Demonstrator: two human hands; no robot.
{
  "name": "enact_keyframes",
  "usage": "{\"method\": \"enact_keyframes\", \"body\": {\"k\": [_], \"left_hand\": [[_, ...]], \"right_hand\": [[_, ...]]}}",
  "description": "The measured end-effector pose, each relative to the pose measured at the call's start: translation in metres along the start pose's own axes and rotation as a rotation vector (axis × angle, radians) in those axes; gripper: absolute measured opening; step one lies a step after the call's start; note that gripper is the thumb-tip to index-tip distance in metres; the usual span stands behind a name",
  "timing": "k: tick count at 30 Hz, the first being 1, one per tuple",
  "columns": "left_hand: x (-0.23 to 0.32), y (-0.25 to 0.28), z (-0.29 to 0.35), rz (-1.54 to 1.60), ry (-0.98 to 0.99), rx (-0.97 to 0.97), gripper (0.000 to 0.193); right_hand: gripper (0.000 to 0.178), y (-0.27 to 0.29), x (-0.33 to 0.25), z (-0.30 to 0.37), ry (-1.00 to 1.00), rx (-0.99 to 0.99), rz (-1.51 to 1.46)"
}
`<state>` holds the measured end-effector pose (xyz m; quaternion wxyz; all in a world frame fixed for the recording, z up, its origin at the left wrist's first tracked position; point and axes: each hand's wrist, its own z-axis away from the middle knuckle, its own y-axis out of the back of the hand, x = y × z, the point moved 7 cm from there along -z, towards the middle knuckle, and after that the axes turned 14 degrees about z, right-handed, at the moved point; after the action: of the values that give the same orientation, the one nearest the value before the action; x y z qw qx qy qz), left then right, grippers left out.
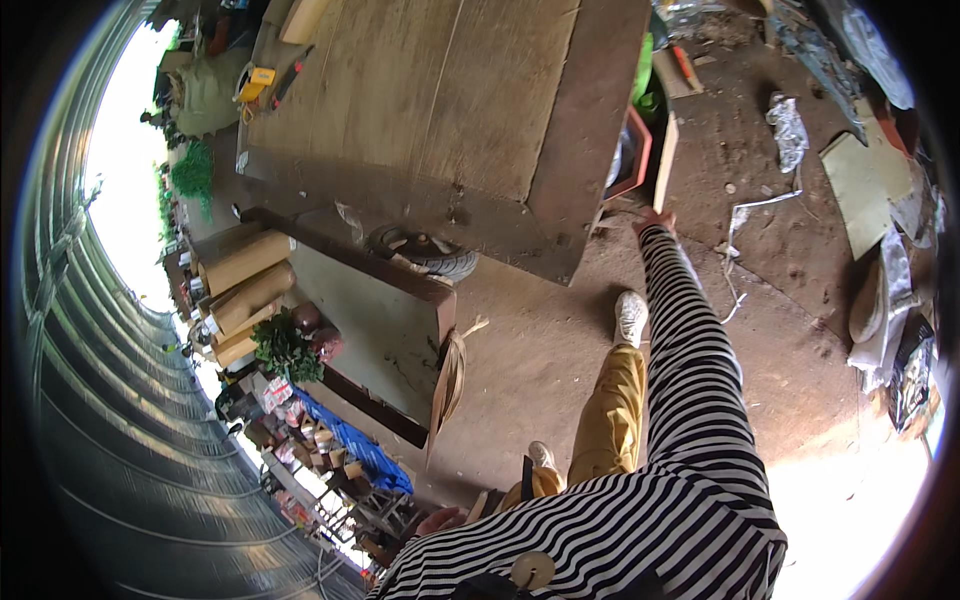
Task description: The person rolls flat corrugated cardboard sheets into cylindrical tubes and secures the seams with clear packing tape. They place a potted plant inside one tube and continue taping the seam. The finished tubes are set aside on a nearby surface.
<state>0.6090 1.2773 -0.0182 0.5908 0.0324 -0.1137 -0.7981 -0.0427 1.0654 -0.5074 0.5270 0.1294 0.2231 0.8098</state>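
My right arm, in a black-and-white striped sleeve, stretches forward past the table's right edge. At its end my right hand [655, 221] is closed at the near end of a thin pale board [666, 165], which stands on edge beside the table. Between that board and the wooden table [450, 90] sits a red angular container [636, 152], its inside mostly hidden by the tabletop. Bright green material [644, 75] shows behind it. My left hand is not in view; a reddish shape [442, 520] low on my left cannot be made out.
A low cabinet [360, 300] and a tyre [445, 262] lie left of my feet. Brown rolls [245, 262] and a leafy plant [285, 345] stand beyond. A yellow tool [258, 80] rests on the table's far left. Plastic scraps [788, 135] and flat sheets [868, 175] litter the right-hand floor.
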Motion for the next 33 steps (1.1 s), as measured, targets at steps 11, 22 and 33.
{"method": "enact_keyframes", "body": {"k": [11,22,33], "left_hand": [[-0.110,0.017,-0.029,0.216,-0.019,-0.076,0.044],[-0.275,0.106,-0.103,0.436,-0.389,-0.200,0.050],[-0.257,0.350,-0.001,0.553,-1.091,0.206,0.068]], "right_hand": [[0.025,-0.054,0.070,0.068,0.218,0.288,-0.686],[0.019,-0.072,0.136,0.430,0.770,-0.161,-1.298],[0.059,-0.320,-0.197,0.912,1.462,-0.876,-0.615]]}}
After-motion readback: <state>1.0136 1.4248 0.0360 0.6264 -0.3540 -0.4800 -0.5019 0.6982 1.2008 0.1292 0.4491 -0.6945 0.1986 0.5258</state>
